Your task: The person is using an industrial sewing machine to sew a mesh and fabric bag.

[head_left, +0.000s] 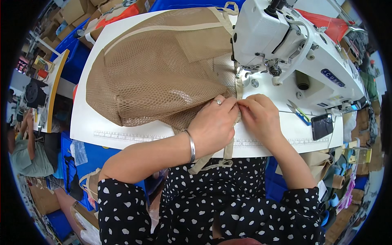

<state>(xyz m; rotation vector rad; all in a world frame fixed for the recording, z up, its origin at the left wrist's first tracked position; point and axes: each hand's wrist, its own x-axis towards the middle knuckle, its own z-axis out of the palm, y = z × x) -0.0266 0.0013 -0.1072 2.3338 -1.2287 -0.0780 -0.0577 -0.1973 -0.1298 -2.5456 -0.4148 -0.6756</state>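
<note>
Tan honeycomb mesh (143,79), folded, left hand (214,122) gripping it, right hand (261,118) pinching flat binding (239,86)

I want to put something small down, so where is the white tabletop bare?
Two patches of the white tabletop look bare: at left, between the brown mesh fabric and the ruler strip; and between the right hand and the scissors. It is crowded near the sewing machine, where the left hand and right hand hold the fabric's edge.
</note>
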